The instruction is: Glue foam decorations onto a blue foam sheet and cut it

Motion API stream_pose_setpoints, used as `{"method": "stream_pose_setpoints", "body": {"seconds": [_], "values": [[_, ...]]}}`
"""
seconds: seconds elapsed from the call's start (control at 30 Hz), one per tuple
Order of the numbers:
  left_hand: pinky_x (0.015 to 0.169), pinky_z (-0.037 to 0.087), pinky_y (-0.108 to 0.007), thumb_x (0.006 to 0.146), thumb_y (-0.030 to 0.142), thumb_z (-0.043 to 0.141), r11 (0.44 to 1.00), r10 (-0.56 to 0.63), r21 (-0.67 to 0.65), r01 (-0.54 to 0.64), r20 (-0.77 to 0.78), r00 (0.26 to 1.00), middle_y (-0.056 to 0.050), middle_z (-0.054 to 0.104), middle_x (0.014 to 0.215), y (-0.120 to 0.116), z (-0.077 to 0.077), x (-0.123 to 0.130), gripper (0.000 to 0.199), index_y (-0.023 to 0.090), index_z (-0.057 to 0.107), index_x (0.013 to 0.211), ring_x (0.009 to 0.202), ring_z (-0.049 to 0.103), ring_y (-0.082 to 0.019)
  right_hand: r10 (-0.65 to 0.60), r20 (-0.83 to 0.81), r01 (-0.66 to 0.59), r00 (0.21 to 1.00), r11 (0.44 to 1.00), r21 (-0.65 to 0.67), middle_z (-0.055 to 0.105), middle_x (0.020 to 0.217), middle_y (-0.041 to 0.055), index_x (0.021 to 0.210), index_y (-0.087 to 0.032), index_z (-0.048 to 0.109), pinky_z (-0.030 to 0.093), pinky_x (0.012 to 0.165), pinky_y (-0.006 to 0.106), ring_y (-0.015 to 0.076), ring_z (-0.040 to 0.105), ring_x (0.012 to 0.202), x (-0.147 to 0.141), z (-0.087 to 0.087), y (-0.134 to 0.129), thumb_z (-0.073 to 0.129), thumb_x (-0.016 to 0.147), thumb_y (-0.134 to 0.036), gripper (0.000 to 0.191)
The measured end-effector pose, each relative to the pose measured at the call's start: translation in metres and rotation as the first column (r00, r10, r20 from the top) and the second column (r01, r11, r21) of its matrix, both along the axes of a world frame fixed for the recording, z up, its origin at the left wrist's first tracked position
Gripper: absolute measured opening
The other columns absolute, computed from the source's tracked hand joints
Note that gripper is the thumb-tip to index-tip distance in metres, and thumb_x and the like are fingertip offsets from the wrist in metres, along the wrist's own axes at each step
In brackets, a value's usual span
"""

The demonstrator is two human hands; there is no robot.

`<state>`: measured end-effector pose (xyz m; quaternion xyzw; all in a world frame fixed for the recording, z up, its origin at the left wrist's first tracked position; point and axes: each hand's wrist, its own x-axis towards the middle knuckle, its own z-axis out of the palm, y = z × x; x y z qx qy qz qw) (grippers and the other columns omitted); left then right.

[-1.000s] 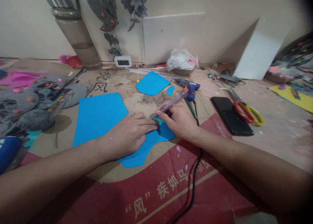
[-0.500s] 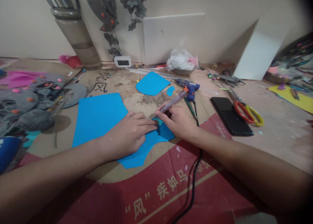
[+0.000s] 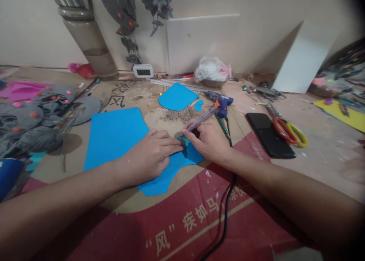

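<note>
A large blue sheet (image 3: 116,135) with a cut, curved edge lies on the cardboard. My left hand (image 3: 155,152) rests flat on it, its fingers stretched toward a small teal piece (image 3: 185,140) on the sheet. In my right hand (image 3: 209,139) is a slim pen (image 3: 202,118), its tip at the upper edge of the teal piece. Behind the hands lies another blue piece (image 3: 178,97), with small blue cutouts (image 3: 199,105) beside it.
A glue gun (image 3: 223,103) lies behind my right hand, its black cord running forward under the right wrist. To the right are a phone (image 3: 269,135) and scissors (image 3: 289,131). A tall bottle (image 3: 91,44) and grey craft pieces (image 3: 37,118) stand left.
The pen in my right hand has shifted slightly, its tip a little farther left along the teal piece. My left hand has stayed in place.
</note>
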<state>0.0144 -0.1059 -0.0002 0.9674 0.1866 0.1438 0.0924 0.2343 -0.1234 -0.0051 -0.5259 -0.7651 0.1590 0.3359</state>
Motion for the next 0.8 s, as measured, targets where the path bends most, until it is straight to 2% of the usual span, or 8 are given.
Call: {"method": "stream_pose_setpoints", "body": {"seconds": [0.4,0.6,0.8], "values": [[0.088,0.043,-0.044,0.090,0.007,0.046,1.000,-0.002,0.015,0.002,0.006,1.000,-0.004,0.070,0.129,0.0004,0.0000,0.0002,0.042,0.020,0.069,0.123,0.109,0.059,-0.026,-0.029,0.017,0.029,0.999,0.999,0.039,0.072,0.083,0.0084,0.086,-0.015,0.067,0.048,0.075,0.033,0.0219,0.067,0.082,0.0006,-0.0015,0.0005,0.054,0.094,-0.029,0.020],[0.106,0.042,-0.043,0.087,0.004,0.047,0.999,-0.050,0.026,0.048,0.075,0.996,-0.007,0.070,0.128,0.0007,-0.0014,0.0003,0.043,0.015,0.069,0.122,0.125,0.057,-0.025,-0.042,0.014,0.041,0.999,0.999,0.029,0.072,0.083,0.0084,0.086,-0.015,0.066,0.049,0.074,0.033,0.0214,0.067,0.080,-0.0003,-0.0001,0.0002,0.053,0.093,-0.028,0.019],[0.103,0.045,-0.043,0.089,0.005,0.046,0.990,-0.103,0.094,0.101,0.022,0.994,-0.011,0.069,0.127,0.0023,-0.0036,0.0005,0.041,0.013,0.066,0.123,0.120,0.062,-0.025,-0.044,0.019,0.043,0.999,0.999,0.029,0.072,0.083,0.0075,0.086,-0.017,0.065,0.049,0.074,0.033,0.0215,0.067,0.081,-0.0005,-0.0006,0.0013,0.054,0.093,-0.028,0.018]]}}
